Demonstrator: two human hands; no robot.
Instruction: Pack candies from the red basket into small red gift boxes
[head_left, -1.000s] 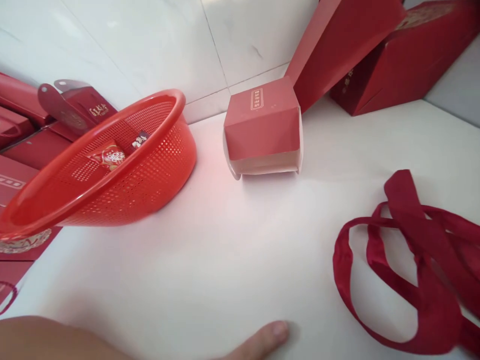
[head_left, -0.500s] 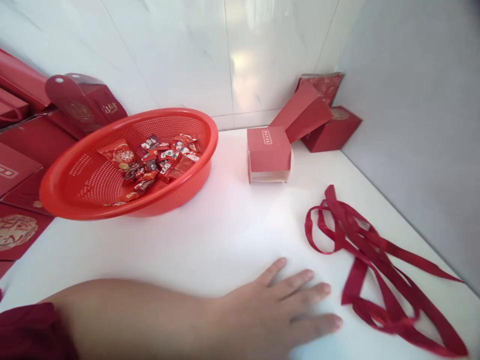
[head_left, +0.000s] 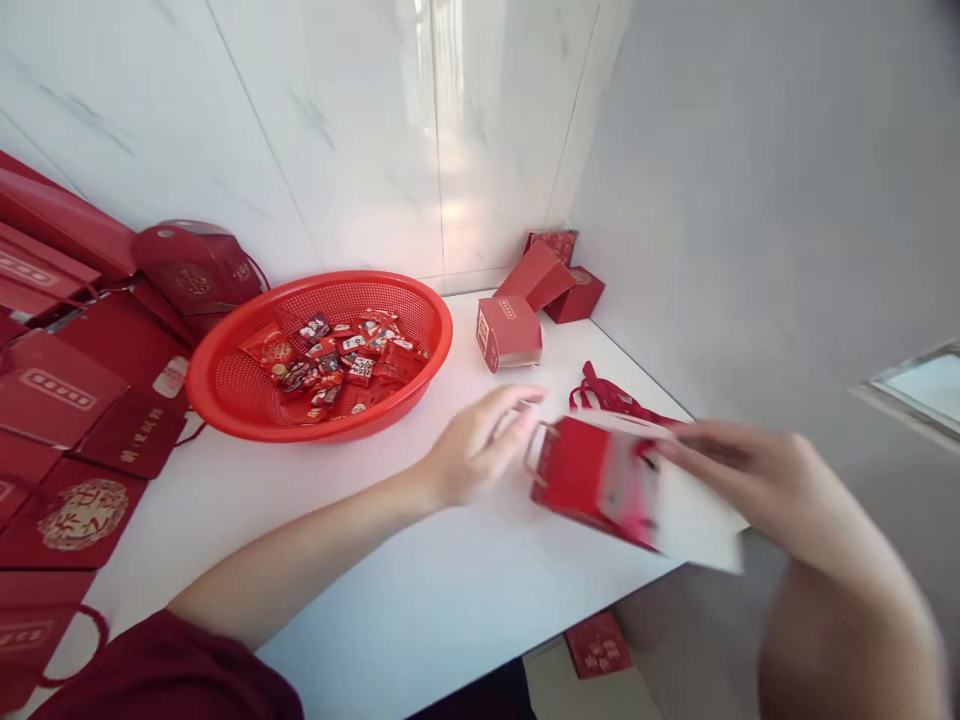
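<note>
My right hand (head_left: 739, 475) holds a red and white box (head_left: 600, 480) over the white table's (head_left: 420, 590) right edge; its image is smeared by motion. My left hand (head_left: 480, 445) hovers just left of the box with fingers spread, close to its small handle, holding nothing. A red perforated basket (head_left: 225, 385) with several wrapped candies (head_left: 337, 355) sits behind the left hand. A small red box (head_left: 508, 332) stands further back, and a dark red ribbon (head_left: 607, 395) lies behind the held box.
Flat red gift bags and boxes (head_left: 67, 400) pile up along the left side. More red boxes (head_left: 559, 275) lean in the back corner against the tiled wall. A grey wall closes the right. A red packet (head_left: 598, 645) lies on the floor below the table.
The camera has pulled back and up. My left hand lifted off the table. My right hand came into view holding a red and white box.
</note>
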